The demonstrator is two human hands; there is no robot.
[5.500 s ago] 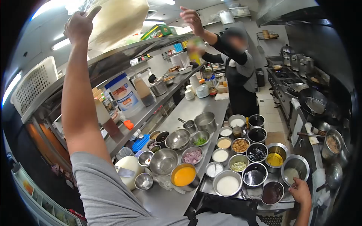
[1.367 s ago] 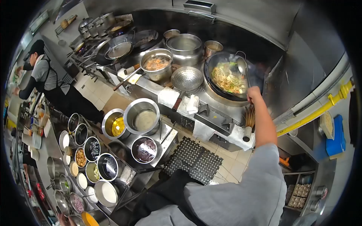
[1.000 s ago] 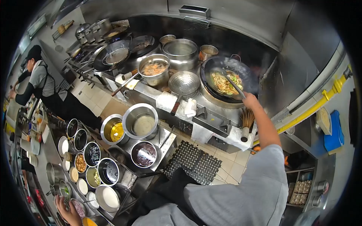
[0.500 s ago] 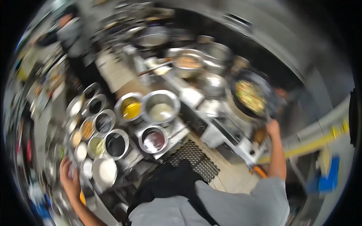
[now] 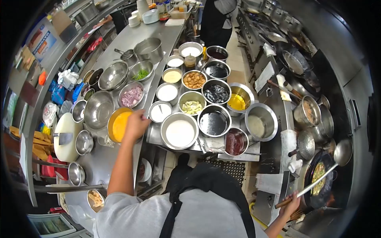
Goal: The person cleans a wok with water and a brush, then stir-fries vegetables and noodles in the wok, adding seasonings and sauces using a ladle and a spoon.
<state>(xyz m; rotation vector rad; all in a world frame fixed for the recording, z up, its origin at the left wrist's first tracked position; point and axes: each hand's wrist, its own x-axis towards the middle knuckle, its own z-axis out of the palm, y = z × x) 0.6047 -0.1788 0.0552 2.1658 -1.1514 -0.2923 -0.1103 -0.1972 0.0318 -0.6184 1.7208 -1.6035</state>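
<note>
My left hand (image 5: 137, 125) is at the right rim of the bowl of orange liquid (image 5: 120, 123); its fingertips are partly hidden. Sliced purple onion fills a bowl (image 5: 131, 94) just beyond it. My right hand (image 5: 292, 203) is wrapped round the wooden handle of a long ladle (image 5: 317, 181). The ladle's round bowl is raised beyond the wok (image 5: 326, 194), which holds noodles and vegetables (image 5: 317, 178). A strainer (image 5: 306, 144) rests beside the wok.
Pots of white liquid (image 5: 179, 131), dark sauces (image 5: 214, 121) and yellow oil (image 5: 237, 101) crowd the middle station. Metal bowls (image 5: 99, 110) and a cutting board with a cleaver (image 5: 65, 137) lie left. Another person (image 5: 216, 23) stands at the far end.
The view has swung left toward the counter. My left hand has come to the orange liquid's bowl. My right hand has lifted the ladle out of the wok.
</note>
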